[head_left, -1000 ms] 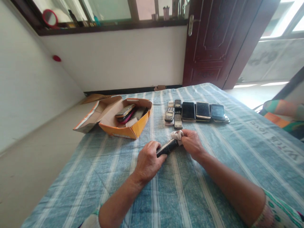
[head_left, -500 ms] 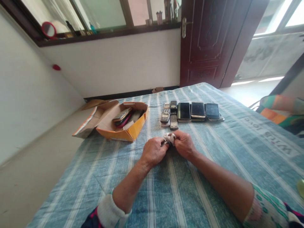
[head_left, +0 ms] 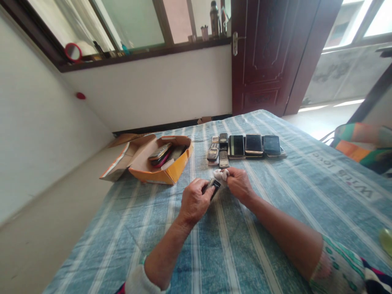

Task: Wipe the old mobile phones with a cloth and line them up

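Observation:
My left hand [head_left: 196,200] is closed around a small dark mobile phone [head_left: 216,188], its thumb lying across the front and the lower part hidden in the palm. Pinched in my right hand [head_left: 240,183] is a crumpled white cloth [head_left: 221,174], just beyond the phone's top end. Past my hands several phones sit in a row: a keypad phone [head_left: 213,152] at the left, a small grey phone [head_left: 223,159] beside it, then a smartphone [head_left: 237,145], another smartphone [head_left: 254,143] and a grey-screened phone [head_left: 272,145], apparently stacked on others.
An open orange cardboard box [head_left: 153,177] holding several phones [head_left: 160,152] stands to the left. Blue striped cloth [head_left: 245,253] covers the table. Behind are a white wall [head_left: 147,90] and a dark red door [head_left: 269,61]. Colourful fabric [head_left: 355,141] lies at the right.
My right hand and the cloth have come slightly away from the phone. The phone is tilted up in my left hand, showing more of its front. The camera view has shifted a little.

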Motion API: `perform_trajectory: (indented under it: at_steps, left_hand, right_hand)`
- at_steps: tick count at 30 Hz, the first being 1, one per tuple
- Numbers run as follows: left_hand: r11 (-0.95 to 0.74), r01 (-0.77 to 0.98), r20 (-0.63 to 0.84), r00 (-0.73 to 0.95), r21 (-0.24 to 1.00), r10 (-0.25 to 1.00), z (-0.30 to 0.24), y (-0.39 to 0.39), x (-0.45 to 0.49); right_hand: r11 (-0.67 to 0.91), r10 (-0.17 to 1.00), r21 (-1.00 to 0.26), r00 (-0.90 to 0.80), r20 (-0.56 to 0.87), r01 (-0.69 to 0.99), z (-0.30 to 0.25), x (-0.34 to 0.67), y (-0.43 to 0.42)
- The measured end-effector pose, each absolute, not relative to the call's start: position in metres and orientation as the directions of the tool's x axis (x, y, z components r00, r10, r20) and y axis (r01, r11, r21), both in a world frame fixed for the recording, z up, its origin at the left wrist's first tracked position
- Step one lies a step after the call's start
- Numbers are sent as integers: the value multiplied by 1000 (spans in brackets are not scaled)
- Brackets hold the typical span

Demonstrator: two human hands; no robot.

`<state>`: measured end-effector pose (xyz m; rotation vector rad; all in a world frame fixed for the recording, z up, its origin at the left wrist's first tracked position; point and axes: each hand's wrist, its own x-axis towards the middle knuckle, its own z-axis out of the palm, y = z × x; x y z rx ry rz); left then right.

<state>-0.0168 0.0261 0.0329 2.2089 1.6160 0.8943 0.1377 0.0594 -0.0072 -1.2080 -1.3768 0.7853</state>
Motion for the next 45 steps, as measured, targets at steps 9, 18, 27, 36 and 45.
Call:
perform_trajectory:
  at_steps: [9, 18, 27, 36, 45]
  left_hand:
    - [-419, 731, 422, 196, 539, 885, 28, 29, -22]
    - [-462, 724, 480, 205, 512, 853, 27, 37, -25]
    - [-481, 726, 539, 181, 491, 823, 28, 36, -26]
    - [-496, 683, 572, 138, 537, 809, 29, 35, -22]
    - [-535, 630, 592, 144, 563, 793, 39, 32, -21]
  right_hand:
    - [602, 782, -721, -67, 620, 343, -5, 127, 50]
    - [532, 819, -720, -57, 571, 446, -4, 132, 57]
    - [435, 885, -759, -73, 460, 485, -3, 134, 59]
    - [324, 941, -946, 98, 323, 2, 1, 126, 62]
    - [681, 706, -686, 19, 708, 257, 27, 125, 47]
